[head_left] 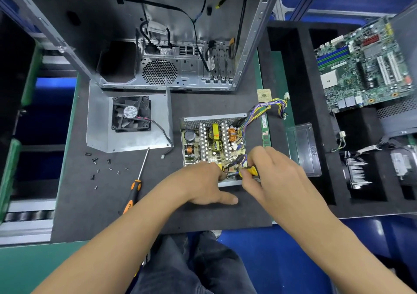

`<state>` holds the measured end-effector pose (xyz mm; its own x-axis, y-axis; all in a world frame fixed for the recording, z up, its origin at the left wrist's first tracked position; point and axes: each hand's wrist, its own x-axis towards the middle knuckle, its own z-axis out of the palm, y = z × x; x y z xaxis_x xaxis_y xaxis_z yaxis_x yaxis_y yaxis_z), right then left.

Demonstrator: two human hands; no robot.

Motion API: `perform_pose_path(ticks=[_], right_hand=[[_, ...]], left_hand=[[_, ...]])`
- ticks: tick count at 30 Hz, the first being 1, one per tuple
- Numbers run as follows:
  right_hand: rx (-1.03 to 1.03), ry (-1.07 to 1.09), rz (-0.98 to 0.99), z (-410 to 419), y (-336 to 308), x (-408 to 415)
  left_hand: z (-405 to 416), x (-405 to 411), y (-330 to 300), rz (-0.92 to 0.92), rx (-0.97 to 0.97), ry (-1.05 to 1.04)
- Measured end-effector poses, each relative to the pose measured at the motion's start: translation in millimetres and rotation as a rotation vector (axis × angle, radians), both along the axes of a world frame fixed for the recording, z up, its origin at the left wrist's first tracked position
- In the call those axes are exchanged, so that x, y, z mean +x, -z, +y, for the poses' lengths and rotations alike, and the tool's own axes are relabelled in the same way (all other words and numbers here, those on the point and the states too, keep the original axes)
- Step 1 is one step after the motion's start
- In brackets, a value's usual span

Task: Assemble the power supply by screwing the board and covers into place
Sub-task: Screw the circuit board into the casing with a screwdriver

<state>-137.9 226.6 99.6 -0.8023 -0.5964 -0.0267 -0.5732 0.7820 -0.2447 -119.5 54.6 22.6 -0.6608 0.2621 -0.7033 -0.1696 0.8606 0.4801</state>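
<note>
Yellow-handled driver (249, 171) pinched in right hand (274, 174), left hand (206, 186) flat, steadying power supply (214, 145): fastening board; next, seat tip squarely.

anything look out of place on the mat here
Loose screws lie scattered on the mat left of the spare screwdriver, uncontained. The fan cover is still off the open power supply. Nothing looks damaged.

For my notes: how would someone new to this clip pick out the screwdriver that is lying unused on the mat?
Start at the open silver computer case at the top, then drop to the bent grey metal cover with the black fan lying in front of it. Just below that cover's near edge lies the long orange-and-black-handled screwdriver, slanted on the dark mat beside scattered small screws. Unlike the small yellow-handled tool in the right hand, nobody touches it.
</note>
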Motion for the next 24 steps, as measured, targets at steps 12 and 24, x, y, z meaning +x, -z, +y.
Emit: perform_pose_path(ticks=[12, 24], right_hand=[[0.022, -0.038, 0.091, -1.6, 1.7, 6.9], [0.023, -0.133, 0.2, 0.0, 5.0, 9.7]], left_hand=[[0.4, -2.0, -6.6, -0.023, 0.011, 0.017], [1.0, -2.8, -9.8, -0.042, 0.013, 0.034]])
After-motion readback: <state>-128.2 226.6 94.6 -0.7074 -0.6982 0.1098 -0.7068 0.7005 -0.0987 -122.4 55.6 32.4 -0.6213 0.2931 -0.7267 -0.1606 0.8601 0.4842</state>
